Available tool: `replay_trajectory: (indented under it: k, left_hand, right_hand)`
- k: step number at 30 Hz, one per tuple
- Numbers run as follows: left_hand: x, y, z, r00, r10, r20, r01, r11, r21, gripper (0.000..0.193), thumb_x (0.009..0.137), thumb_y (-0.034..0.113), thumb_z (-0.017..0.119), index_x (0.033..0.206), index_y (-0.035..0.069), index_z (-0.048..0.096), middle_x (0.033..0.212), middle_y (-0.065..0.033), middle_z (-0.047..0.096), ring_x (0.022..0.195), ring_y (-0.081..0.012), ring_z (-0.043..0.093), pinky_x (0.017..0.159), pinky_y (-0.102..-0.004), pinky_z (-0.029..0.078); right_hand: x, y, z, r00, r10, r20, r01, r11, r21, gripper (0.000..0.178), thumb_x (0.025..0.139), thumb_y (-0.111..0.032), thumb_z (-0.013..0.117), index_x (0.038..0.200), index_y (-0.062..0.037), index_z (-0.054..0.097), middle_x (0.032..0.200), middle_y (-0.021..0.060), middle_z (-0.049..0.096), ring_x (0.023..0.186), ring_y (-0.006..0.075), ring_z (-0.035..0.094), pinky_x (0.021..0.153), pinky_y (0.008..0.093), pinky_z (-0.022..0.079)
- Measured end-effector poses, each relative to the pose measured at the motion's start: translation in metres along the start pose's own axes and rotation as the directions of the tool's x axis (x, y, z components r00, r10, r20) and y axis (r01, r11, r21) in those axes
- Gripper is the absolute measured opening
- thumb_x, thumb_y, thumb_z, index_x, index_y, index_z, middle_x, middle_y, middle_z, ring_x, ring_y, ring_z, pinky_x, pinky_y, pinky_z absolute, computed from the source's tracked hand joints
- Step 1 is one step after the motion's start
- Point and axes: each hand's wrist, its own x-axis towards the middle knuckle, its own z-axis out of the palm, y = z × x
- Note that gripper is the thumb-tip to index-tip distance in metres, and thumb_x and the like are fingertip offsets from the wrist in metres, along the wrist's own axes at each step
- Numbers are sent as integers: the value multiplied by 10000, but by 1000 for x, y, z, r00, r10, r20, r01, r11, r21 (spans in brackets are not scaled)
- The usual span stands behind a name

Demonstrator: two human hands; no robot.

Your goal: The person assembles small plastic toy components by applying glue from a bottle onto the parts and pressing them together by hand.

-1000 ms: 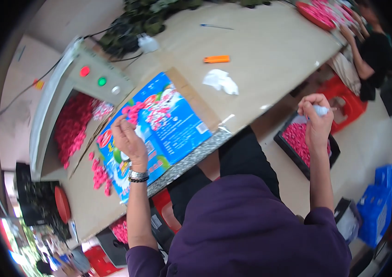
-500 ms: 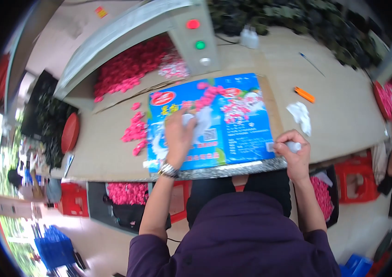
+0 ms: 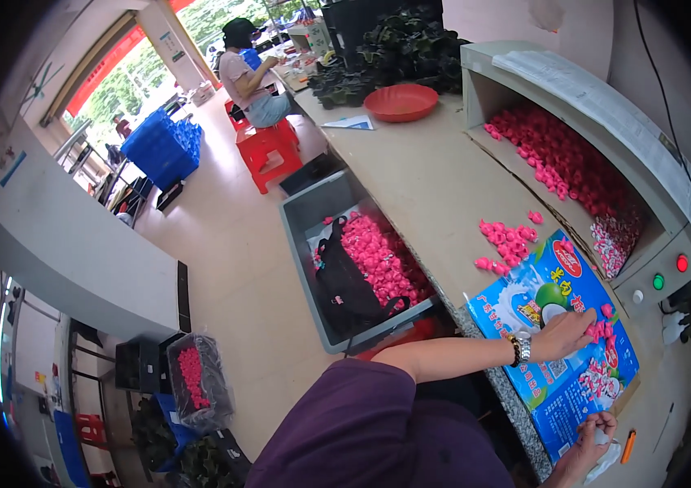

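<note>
A blue printed cardboard sheet (image 3: 488, 313) lies on the table under my hands. My left hand (image 3: 561, 335), with a watch and a dark bracelet at the wrist, reaches over it. Its bunched fingertips touch a row of small pink pieces (image 3: 608, 332); what they pinch is hidden. By the sheet's near right corner, my right hand (image 3: 589, 446) has thumb and fingers drawn together, with something small and white (image 3: 601, 437) at them. Between the hands lies a heap of small pink-and-white pieces (image 3: 597, 381). More pink pieces (image 3: 508, 240) are scattered past the sheet's far left edge.
A grey machine (image 3: 646, 122) with an arched opening stands behind the sheet, pink pieces inside. An orange tool (image 3: 628, 446) and white tissue (image 3: 605, 465) lie right. Left are a red bowl (image 3: 401, 103), a grey bin (image 3: 300, 244) and a red stool (image 3: 268, 154) with a seated person.
The view has swung left, bringing the aisle, bins and seated person into sight. My left hand has moved to the pink row on the sheet; my right hand stays by the sheet's corner.
</note>
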Motion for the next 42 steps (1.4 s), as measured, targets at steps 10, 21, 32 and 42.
replay_trajectory:
  k: [10, 21, 32, 42]
  left_hand:
    - [-33, 36, -12, 944, -126, 305, 315, 72, -946, 251, 900, 214, 661, 1023, 49, 518, 739, -2, 554, 538, -64, 527, 475, -212, 423]
    - [-67, 58, -39, 906, -66, 417, 394, -227, -891, 250, 915, 271, 643, 1029, 91, 512, 710, 13, 538, 522, -72, 540, 460, -217, 407]
    - [-71, 59, -34, 920, -65, 386, 361, -241, -901, 229, 926, 274, 630, 1007, 86, 528, 751, 14, 531, 508, -69, 525, 455, -214, 421]
    - [-79, 62, -44, 864, -91, 495, 475, -181, -861, 266, 968, 340, 550, 1133, 135, 516, 816, 42, 504, 622, -57, 503, 510, -216, 385]
  right_hand:
    - [4, -26, 19, 989, 58, 135, -24, 971, -240, 727, 770, 5, 642, 1409, 38, 298, 1334, 194, 421, 1185, 307, 459, 917, 402, 473]
    - [15, -21, -1, 967, -251, 50, 245, 851, -465, 439, 847, -159, 664, 1196, 83, 554, 1145, 186, 598, 974, 257, 584, 795, 354, 500]
    - [9, -41, 15, 949, -236, -207, 172, 942, -287, 309, 767, -66, 731, 987, 74, 567, 923, 196, 626, 784, 243, 595, 672, 356, 500]
    - [9, -34, -1, 978, -209, -27, 210, 975, 76, 302, 875, -75, 618, 1148, 9, 521, 1198, 152, 554, 1106, 216, 563, 889, 291, 492]
